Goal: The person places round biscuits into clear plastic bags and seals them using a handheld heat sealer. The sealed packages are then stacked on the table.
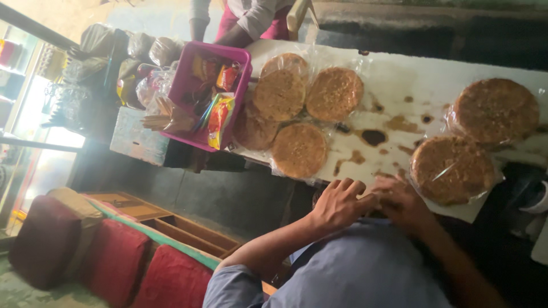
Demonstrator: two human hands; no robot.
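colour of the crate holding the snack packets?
Pink-magenta crate, plastic by the look of it; it shows in the head view, at the table's end.

Flatbreads (298, 149) on table (394, 80); basket (188, 74) at table end.

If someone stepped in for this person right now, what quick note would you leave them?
Left hand: flat on the near edge of the white table, holding nothing.
Right hand: beside it, touching the wrap of the nearest flatbread; grip unclear.
Things: another wrapped flatbread lies beyond it; a cluster of wrapped flatbreads sits further along, next to a pink basket of snack packets.
Done: all flatbreads seen look wrapped.
Left: cannot tell; brown stains mark the table.
Another person stands at the far end.
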